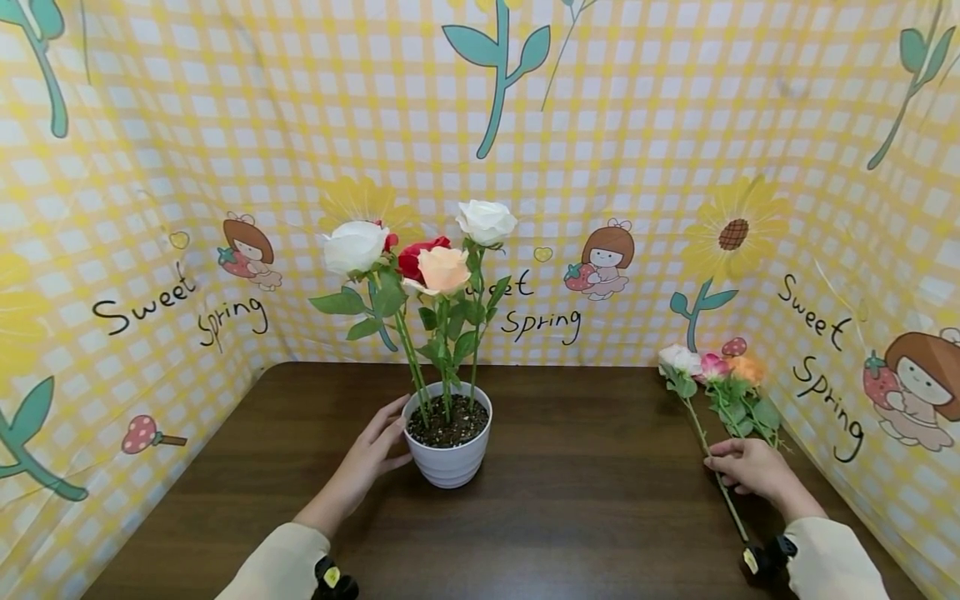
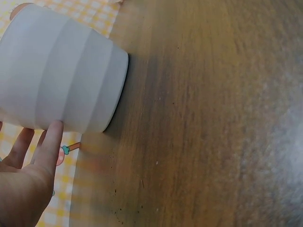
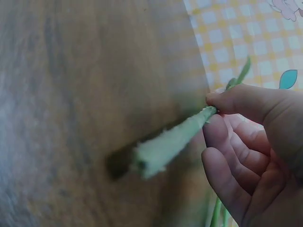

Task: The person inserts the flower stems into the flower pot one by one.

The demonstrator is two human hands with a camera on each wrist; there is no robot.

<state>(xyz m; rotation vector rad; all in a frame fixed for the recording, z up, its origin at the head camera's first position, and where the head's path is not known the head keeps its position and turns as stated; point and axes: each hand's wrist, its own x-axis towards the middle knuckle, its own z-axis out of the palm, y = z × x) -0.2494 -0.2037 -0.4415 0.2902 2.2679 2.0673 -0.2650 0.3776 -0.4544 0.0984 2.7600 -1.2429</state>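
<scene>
A white ribbed pot (image 1: 448, 462) of dark soil holds several upright flowers, among them white roses (image 1: 486, 222), a peach rose (image 1: 444, 269) and red blooms. My left hand (image 1: 369, 454) rests with extended fingers on the pot's left side; in the left wrist view those fingers (image 2: 54, 137) touch the ribbed wall (image 2: 61, 71). At the right, my right hand (image 1: 757, 473) pinches the green stem (image 1: 731, 510) of a white flower (image 1: 679, 360) between thumb and fingers. The right wrist view shows the stem's cut end (image 3: 151, 158) pointing away from the hand (image 3: 255, 142).
Beside the white flower, a pink flower (image 1: 714, 367) and an orange flower (image 1: 747, 369) lie with their leaves near the table's back right corner. A yellow checked cloth (image 1: 600, 150) stands behind and at both sides of the brown table (image 1: 570, 500).
</scene>
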